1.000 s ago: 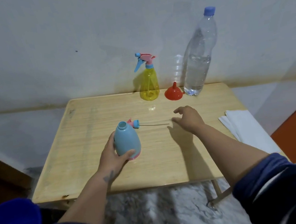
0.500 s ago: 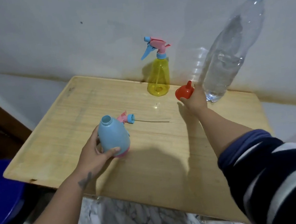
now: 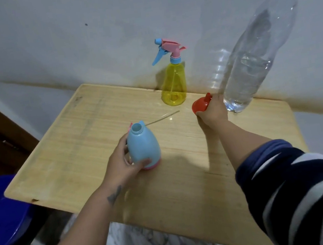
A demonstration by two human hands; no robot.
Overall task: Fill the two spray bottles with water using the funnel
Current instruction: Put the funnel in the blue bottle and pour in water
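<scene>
While the left hand (image 3: 121,164) holds the blue bottle (image 3: 143,145) upright on the counter (image 3: 73,146), its grip wrapped round the lower body, the right hand (image 3: 213,113) holds the red funnel (image 3: 200,105) clear of the counter, fingers curled on the funnel with the spout pointing up and away. The funnel is near the base of the water bottle (image 3: 251,59), which stands capped at the back right. The yellow bottle (image 3: 173,85) stands at the back centre with its sprayer fitted. The blue bottle's neck is open; its sprayer head (image 3: 131,125) and dip tube lie on the counter just behind it.

Risks from this point:
- The funnel is inverted. It must be turned spout-down before seating; a poor seat in the narrow neck is likely to spill water over the counter.
- The blue bottle looks empty and light. If the left grip loosens during seating, a sideways push from the funnel may tip it.
- The water bottle is tall and close to the right hand. A knock from the wrist or sleeve could topple it; the cap would limit loss.
- The loose sprayer head may be swept off when the funnel travels across.

Changes against the earlier frames: one second ago the right hand hovered open above the counter and the funnel rested beside the water bottle. Half a second ago the hand had reached the funnel. Now the funnel is lifted. The left grip on the blue bottle is unchanged.
</scene>
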